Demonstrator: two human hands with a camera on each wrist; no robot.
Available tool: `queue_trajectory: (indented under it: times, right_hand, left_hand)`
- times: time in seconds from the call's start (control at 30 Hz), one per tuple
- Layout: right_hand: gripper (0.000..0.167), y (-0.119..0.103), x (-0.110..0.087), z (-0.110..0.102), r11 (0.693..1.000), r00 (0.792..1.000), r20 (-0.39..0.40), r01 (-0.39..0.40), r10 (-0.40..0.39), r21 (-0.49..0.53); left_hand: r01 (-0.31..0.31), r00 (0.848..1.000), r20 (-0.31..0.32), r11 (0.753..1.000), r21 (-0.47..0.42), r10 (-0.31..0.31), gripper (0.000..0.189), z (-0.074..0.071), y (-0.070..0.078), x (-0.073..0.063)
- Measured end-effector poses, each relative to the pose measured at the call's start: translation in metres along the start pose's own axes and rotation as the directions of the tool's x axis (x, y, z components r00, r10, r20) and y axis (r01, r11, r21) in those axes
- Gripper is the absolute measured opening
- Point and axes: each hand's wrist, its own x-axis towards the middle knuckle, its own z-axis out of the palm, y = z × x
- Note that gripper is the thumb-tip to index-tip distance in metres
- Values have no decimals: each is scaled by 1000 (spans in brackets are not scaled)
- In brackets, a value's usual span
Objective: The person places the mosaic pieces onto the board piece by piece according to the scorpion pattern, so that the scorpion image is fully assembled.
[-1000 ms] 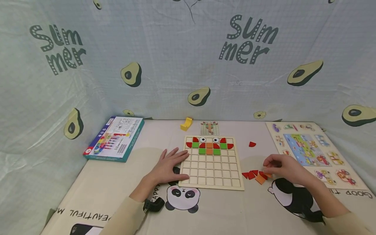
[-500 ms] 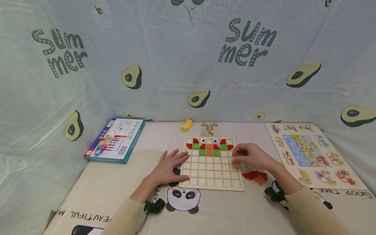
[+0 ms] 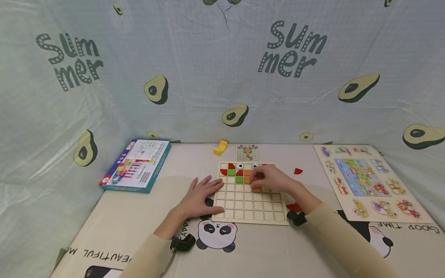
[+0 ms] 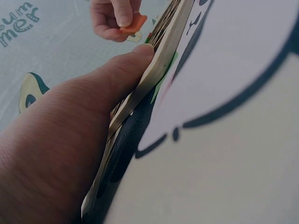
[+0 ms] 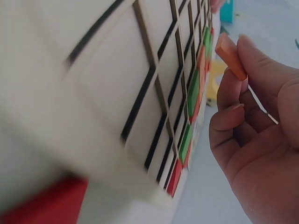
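My right hand [image 3: 272, 179] pinches a small orange tile [image 5: 232, 56] between thumb and fingertips, over the upper middle of a wooden grid board [image 3: 229, 204]. In the right wrist view the tile is held apart from the board. The left hand [image 3: 199, 196] lies with spread, straight fingers at the board's left edge; its thumb [image 4: 133, 60] rests on the rim in the left wrist view. Red, green and orange pieces and round eye pieces fill part of the top rows, such as a green square [image 3: 239, 179]. The right hand hides some of them.
Loose red pieces [image 3: 294, 207] lie right of the board, partly behind the right wrist. A red quarter-round [image 3: 298, 171] lies farther back. Behind the board are a pattern card [image 3: 248, 152] and a yellow block [image 3: 220, 148]. A box [image 3: 135, 164] stands left, a picture puzzle [image 3: 361, 177] right.
The right hand has moved left from the loose pieces to above the board's upper middle, carrying the orange tile. The left hand has stayed in place.
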Motion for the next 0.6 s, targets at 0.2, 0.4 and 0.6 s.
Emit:
queue_trajectory:
  times: [0.2, 0.4, 0.6]
  right_hand:
    - [10, -5, 13, 9, 999, 999, 35, -4, 5, -35]
    - [11, -8, 18, 15, 998, 999, 49, -18, 21, -65]
    - [10, -10, 19, 18, 996, 999, 47, -19, 23, -83]
  left_hand:
    - [-5, 1000, 2, 1000, -3, 5, 87, 0, 0, 1]
    - [-8, 1000, -2, 1000, 2, 8, 87, -1, 1, 0]
    - [-10, 1000, -2, 1000, 12, 10, 87, 0, 1, 0]
